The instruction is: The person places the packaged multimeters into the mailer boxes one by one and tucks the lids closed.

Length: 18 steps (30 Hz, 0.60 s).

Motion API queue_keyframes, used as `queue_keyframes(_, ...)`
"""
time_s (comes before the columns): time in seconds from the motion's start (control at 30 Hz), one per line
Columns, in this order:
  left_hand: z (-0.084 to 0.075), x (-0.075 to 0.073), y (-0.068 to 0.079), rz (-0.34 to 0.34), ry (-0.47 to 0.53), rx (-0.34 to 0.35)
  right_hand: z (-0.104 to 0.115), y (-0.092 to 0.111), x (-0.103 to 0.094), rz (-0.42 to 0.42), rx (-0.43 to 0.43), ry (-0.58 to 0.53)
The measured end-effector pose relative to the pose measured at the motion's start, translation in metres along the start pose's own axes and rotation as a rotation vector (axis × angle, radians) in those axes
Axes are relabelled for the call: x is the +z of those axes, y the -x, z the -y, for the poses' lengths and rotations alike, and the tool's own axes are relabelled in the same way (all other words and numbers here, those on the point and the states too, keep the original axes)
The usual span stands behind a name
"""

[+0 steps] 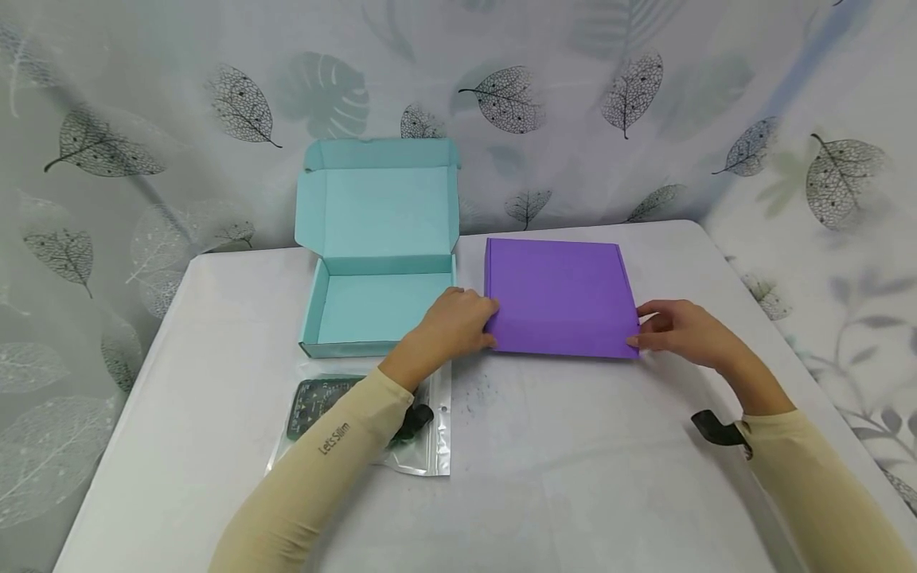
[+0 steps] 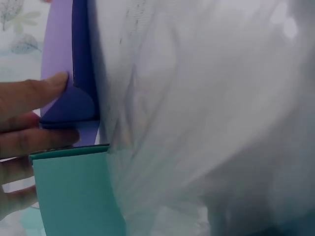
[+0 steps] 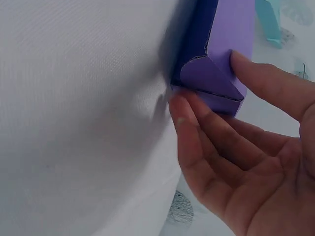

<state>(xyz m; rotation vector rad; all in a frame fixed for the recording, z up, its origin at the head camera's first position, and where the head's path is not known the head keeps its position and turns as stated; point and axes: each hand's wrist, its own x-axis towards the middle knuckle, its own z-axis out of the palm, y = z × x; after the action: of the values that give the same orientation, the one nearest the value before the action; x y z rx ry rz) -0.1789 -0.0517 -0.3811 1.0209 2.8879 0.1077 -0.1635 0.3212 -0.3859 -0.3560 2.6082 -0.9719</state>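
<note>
A closed purple cardboard box (image 1: 559, 298) lies flat on the white table. My left hand (image 1: 454, 322) holds its left front corner, and in the left wrist view the thumb (image 2: 58, 81) presses the top while a finger lies against the side. At the opposite front corner my right hand (image 1: 688, 330) grips the box. The right wrist view shows that thumb on the top of the purple box (image 3: 231, 34) and the fingertips (image 3: 183, 105) at its lower edge. Left of it stands a teal box (image 1: 390, 310), lid raised and inside bare, close beside my left hand.
Under my left forearm lies a clear zip bag (image 1: 433, 458) holding a dark flat item (image 1: 311, 410) with fine printed markings. A black strap (image 1: 719, 430) sticks out at my right cuff. Leaf-patterned cloth (image 1: 509, 99) hangs behind the white table (image 1: 573, 493).
</note>
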Motion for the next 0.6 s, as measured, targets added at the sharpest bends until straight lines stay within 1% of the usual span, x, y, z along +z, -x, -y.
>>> queue_keyframes(0.13,-0.001,0.003,-0.002,-0.025,-0.015,-0.017,0.005,-0.003,0.004,-0.051,-0.086,0.150)
queue_keyframes(0.33,-0.005,0.004,-0.003,-0.053,-0.089,-0.027,0.013,-0.006,0.009,-0.034,-0.192,0.338)
queue_keyframes(0.43,-0.006,0.003,-0.003,-0.061,-0.109,-0.029,0.016,-0.007,0.009,-0.036,-0.205,0.394)
queue_keyframes(0.6,-0.005,0.003,-0.003,-0.080,-0.098,-0.045,0.019,-0.006,0.010,-0.043,-0.198,0.447)
